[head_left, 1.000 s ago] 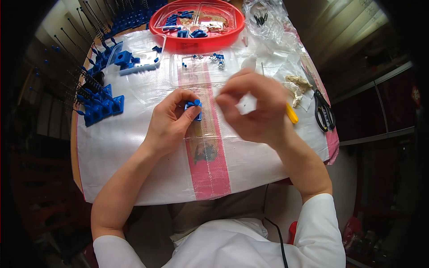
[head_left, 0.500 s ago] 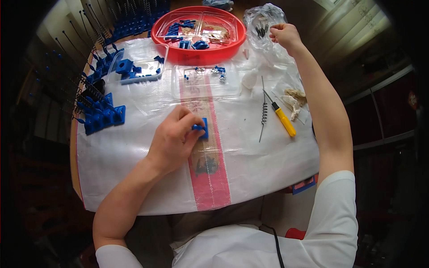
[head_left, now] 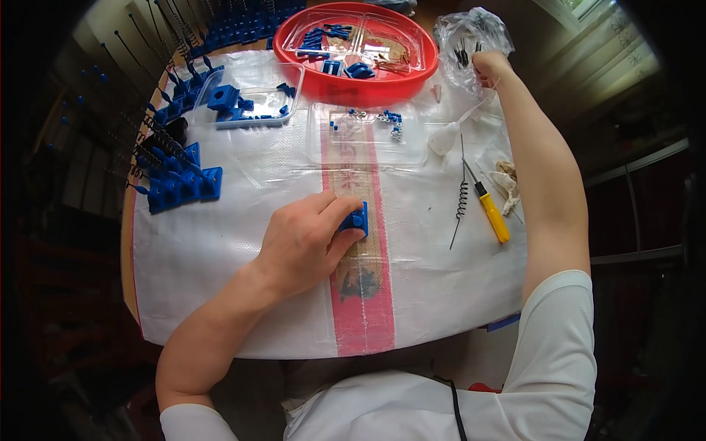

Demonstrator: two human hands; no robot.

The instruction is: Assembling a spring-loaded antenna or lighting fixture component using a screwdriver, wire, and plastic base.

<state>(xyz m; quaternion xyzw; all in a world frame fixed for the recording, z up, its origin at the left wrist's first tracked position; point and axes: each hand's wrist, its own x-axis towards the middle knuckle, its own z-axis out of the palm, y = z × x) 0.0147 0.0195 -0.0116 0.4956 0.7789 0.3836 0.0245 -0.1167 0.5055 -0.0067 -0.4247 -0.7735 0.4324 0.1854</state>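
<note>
My left hand (head_left: 301, 237) is closed, thumb and fingers gripping a small blue plastic block (head_left: 359, 219) on the pink-striped part of the table cover. The fingers hide part of the block. At the far right my right hand (head_left: 491, 67) reaches to the opening of a crumpled clear plastic bag (head_left: 489, 26). Thin dark pieces (head_left: 462, 56) lie in that bag. The right fingers are pinched together; a dark bit shows at their tips, too small to name. Right of the middle lie a black coiled spring (head_left: 462, 200) with long straight ends and a yellow-handled screwdriver (head_left: 493, 213).
A red oval tray (head_left: 353, 88) with blue and brass-coloured parts stands at the back. Clear containers, one with blue parts (head_left: 223, 97), one a shallow lid (head_left: 368, 151) with small beads, sit before it. Blue stands with springs (head_left: 184, 184) line the left edge. A crumpled cloth (head_left: 506, 184) lies right.
My right hand has moved down onto the bag, its fingertips now at the dark pieces. My left hand still grips the block, now turned with more of its face showing. The whole view has shifted.
</note>
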